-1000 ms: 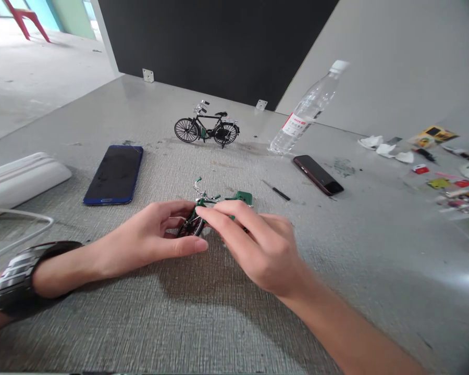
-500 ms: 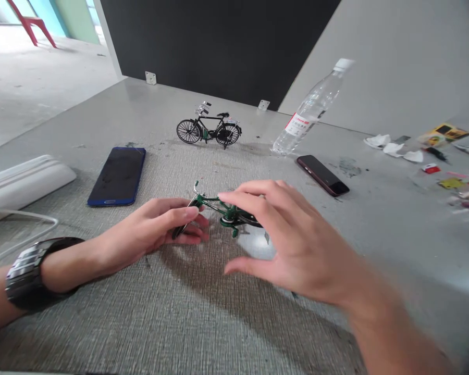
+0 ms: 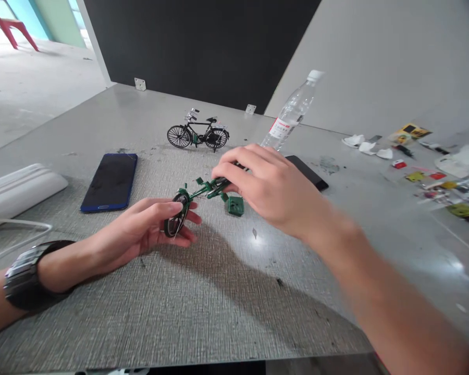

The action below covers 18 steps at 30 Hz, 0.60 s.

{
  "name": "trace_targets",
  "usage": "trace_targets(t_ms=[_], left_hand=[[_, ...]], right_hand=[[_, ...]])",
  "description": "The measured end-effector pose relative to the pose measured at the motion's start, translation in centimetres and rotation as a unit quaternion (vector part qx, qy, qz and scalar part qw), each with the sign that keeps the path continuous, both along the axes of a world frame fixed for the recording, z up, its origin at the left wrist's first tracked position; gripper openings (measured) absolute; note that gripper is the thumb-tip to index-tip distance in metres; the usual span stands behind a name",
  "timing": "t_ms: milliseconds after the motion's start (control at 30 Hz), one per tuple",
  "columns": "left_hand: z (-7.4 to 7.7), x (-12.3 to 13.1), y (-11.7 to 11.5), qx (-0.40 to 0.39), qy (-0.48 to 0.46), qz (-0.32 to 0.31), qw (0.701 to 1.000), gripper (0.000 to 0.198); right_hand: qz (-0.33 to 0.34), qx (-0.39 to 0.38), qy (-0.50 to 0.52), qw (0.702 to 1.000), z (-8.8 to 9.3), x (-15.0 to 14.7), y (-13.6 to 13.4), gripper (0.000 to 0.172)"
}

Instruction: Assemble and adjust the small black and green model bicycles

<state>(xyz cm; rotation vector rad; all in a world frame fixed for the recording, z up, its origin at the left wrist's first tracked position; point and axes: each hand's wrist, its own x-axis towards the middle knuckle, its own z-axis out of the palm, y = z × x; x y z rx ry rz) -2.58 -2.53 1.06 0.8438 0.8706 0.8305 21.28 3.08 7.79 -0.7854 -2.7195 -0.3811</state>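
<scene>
A small green model bicycle (image 3: 197, 192) is held between my two hands above the grey table. My left hand (image 3: 156, 219) grips its front wheel, thumb on the near side and fingers behind. My right hand (image 3: 263, 185) closes round the rear end, which its fingers largely hide. The bicycle is tipped over, its frame slanting up to the right. Just below my right fingers shows a green block-like piece (image 3: 235, 205); whether it is joined to the bicycle I cannot tell. Behind stands a black model bicycle (image 3: 198, 133), upright on its wheels.
A blue phone (image 3: 109, 182) lies at left, beside a white device (image 3: 23, 190) with a cable. A clear plastic bottle (image 3: 293, 112) and a dark phone (image 3: 308, 172) are behind my right hand. Small coloured parts and packaging (image 3: 433, 177) lie far right. A dark panel (image 3: 203, 52) rises at the back.
My right hand has moved from hovering open over the green bicycle to gripping its rear end. The bicycle has been turned over in my hands. The view has shifted slightly right.
</scene>
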Motion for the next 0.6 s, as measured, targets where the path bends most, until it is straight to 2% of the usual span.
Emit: trace_targets(t_ms=[100,200,300,433,600], left_hand=[[0.1,-0.1,0.1,-0.002,-0.017,-0.001,1.000,0.037],[0.2,-0.2,0.3,-0.011,-0.039,-0.024,0.999,0.036],[0.3,-0.2,0.3,-0.036,-0.054,-0.051,0.997,0.038],[0.0,-0.2,0.2,-0.086,-0.064,-0.081,0.991,0.045],[-0.4,-0.2,0.1,-0.142,-0.070,-0.114,0.981,0.056]], right_hand=[[0.007,-0.027,-0.021,0.999,2.2,-1.2,0.7,0.024],[0.029,-0.112,-0.024,0.993,4.4,-2.2,1.9,0.022],[0.068,-0.192,-0.019,0.979,5.8,-3.1,3.9,0.027],[0.097,-0.273,-0.024,0.957,5.5,-4.4,6.7,0.026],[0.108,-0.404,-0.018,0.908,3.1,-5.7,9.2,0.032]])
